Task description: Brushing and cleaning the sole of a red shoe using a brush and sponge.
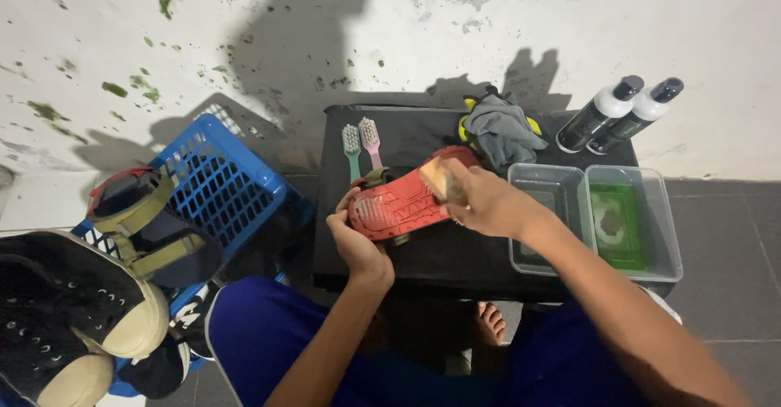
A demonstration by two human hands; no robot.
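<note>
Left hand cups the red-soled sandal from below, sole turned up over the black table, so the right hand can press a tan brush (possibly a sponge) against it, fingers closed round it.

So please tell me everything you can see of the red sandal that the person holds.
The red sandal is turned sole up, showing a red, rubber-looking sole with a moulded tread and a paler, worn patch near the heel. An olive strap shows at its far edge. It is held tilted above the black table. The left hand grips its heel end from below; the right hand presses a wooden brush on the toe end.
</note>
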